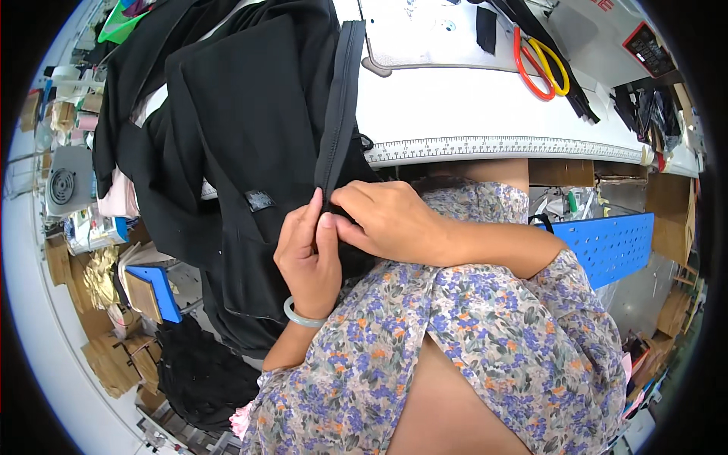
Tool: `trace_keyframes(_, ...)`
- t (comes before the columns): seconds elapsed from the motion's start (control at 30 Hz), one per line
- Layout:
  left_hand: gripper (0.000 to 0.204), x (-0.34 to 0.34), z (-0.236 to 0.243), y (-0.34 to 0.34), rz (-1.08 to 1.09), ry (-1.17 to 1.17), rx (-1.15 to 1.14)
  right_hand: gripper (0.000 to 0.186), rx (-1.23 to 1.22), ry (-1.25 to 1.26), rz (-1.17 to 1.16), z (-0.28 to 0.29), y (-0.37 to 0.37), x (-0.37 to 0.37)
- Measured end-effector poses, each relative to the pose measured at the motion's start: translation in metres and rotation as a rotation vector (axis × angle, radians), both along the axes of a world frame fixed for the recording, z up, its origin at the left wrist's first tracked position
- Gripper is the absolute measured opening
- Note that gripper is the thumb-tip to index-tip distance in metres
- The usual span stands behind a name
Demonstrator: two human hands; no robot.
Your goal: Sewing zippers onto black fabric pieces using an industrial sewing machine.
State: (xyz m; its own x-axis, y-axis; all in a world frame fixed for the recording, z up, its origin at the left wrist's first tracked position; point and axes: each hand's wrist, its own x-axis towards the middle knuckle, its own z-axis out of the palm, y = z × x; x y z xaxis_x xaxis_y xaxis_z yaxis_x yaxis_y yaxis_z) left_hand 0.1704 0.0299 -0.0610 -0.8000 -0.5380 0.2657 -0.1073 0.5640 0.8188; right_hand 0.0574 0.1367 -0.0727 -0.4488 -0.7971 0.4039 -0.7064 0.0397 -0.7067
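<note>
A black garment (250, 98) drapes over the table's front edge and down across my lap. Along its right side runs a dark zipper (341, 106), reaching from the tabletop down to my fingers. Both hands meet at the zipper's lower end. My left hand (309, 246) pinches there with thumb and fingers, a pale bangle on its wrist. From the right, my right hand (387, 220) grips the same spot, fingers curled. The bit between the fingertips is mostly covered. A small dark label (259, 200) shows on the cloth left of my hands.
Scissors with red and yellow handles (542, 64) lie on the white table (455, 98), near a metal machine plate (417, 34). A measuring tape (500, 145) lines the table's front edge. A blue perforated bin (607, 243) stands at right; black cloth (201, 371) is heaped lower left.
</note>
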Motion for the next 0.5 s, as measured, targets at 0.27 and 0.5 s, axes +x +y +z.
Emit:
trace_keyframes(0.27,0.031,-0.007,0.005,0.001,-0.094,0.055,-0.246,0.014,0.016,-0.899,0.011,0.010,0.000,-0.003)
trace_keyframes(0.5,0.025,-0.011,0.007,-0.002,-0.038,0.054,-0.357,0.006,-0.169,-0.313,-0.023,0.009,0.001,-0.004)
